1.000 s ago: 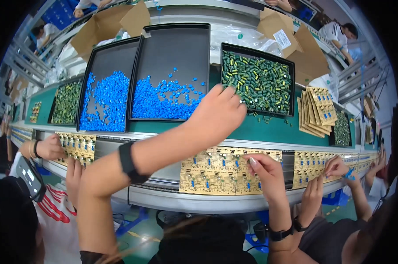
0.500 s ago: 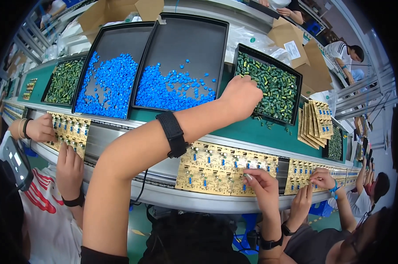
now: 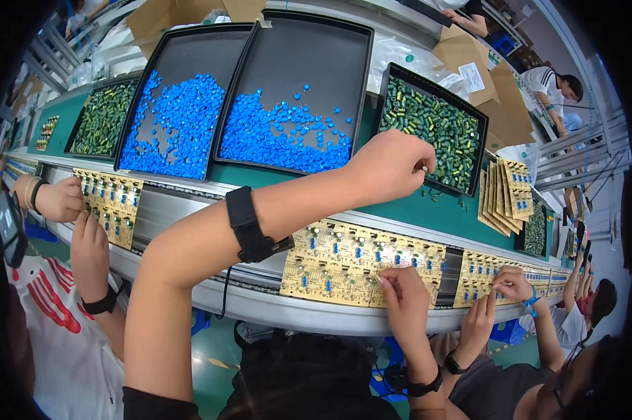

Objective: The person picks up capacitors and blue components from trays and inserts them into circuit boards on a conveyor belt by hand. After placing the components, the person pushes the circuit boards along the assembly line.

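Observation:
My left hand is closed, held over the near left edge of a black tray of green cylindrical capacitors. A tiny pale bit shows at its fingertips, too small to name. Its forearm, with a black strap, stretches across the line from the lower left. My right hand pinches a small capacitor, mostly hidden by the fingers, just over a tan circuit board. Blue disc parts and small green cylinders stand on that board.
Two black trays of blue disc capacitors stand left of centre. Stacked boards lean at right. Loose capacitors lie by the green tray. Co-workers' hands work at left, and other hands close beside my right hand.
My left hand has drawn back from among the green capacitors to the tray's near edge, fingers still closed. My right hand has shifted slightly left over the board. The whole view has tilted a little.

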`<state>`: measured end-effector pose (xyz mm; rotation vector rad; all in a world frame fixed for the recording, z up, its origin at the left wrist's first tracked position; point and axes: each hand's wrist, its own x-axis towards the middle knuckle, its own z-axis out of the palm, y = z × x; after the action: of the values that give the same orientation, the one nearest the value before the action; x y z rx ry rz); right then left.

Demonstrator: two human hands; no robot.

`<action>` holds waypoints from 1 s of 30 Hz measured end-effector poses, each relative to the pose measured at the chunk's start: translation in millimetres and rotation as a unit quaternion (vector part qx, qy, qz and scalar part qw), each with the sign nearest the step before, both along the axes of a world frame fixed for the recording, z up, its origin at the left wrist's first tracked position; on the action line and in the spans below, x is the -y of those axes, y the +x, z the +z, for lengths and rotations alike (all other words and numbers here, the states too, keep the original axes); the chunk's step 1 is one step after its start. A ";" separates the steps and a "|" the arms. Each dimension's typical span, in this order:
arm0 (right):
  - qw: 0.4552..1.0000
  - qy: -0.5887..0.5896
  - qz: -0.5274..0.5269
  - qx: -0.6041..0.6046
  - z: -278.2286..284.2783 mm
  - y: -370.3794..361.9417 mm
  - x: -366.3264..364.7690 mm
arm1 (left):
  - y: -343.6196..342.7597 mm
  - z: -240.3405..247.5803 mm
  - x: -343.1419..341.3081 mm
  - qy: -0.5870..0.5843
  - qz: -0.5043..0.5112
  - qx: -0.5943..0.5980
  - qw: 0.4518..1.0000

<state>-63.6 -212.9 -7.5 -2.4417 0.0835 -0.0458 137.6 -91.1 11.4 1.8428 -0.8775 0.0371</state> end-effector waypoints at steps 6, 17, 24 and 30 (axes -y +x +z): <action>0.996 -0.033 0.027 0.073 -9.8 -0.3 -1.3 | -12.6 13.2 -15.0 -0.005 -0.022 -0.063 0.998; 0.991 -0.055 0.067 0.103 -8.1 6.0 -4.6 | -16.3 27.7 -48.2 0.042 -0.032 -0.101 0.993; 0.973 -0.116 0.055 0.190 19.0 81.2 36.5 | -42.5 16.3 -87.7 0.028 -0.092 -0.422 0.902; 0.951 -0.228 0.000 0.209 13.5 183.3 64.4 | -58.5 13.5 -89.8 0.088 -0.067 -0.385 0.916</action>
<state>119.7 -277.3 5.9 -2.8309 -0.1304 -0.6436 79.1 -1.3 24.9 1.7323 -0.4428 -0.8255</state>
